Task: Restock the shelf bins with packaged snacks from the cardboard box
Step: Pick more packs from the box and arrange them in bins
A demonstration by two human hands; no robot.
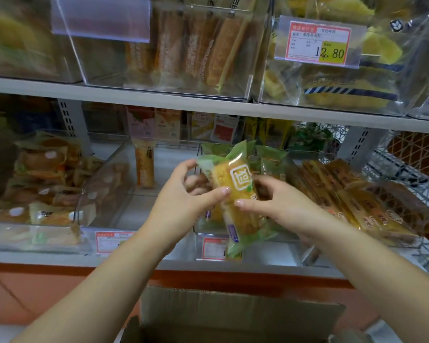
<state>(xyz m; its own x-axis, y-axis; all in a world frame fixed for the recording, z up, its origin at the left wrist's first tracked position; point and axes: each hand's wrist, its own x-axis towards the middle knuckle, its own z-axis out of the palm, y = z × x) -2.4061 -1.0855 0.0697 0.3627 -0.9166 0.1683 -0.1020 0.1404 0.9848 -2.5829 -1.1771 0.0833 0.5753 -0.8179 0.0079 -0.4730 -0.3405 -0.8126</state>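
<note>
Both hands are holding one yellow cake packet in green-and-clear plastic wrap (235, 184) in the air, just in front of the clear plastic shelf bin (208, 230) that is carrying matching green packets. The left hand (181, 196) is pinching the packet's upper left edge, thumb on the front and fingers behind. The right hand (280, 204) is pinching it lower down from the right, thumb likewise on the front. The brown cardboard box (233, 310) is sitting open below the forearms; its contents are not showing.

Risks, as judged:
- The wrapper is looking slick and its lower end is hanging unsupported, so letting go with one hand early is likely to send it down toward the box or floor.
- The thumbs are pressing on soft cake, so squeezing harder is risking a dent.
- Neighbouring bins are standing close on both sides, so a loose toss is risking the wrong compartment.
- Whether a second packet is hiding behind the first: cannot tell.
</note>
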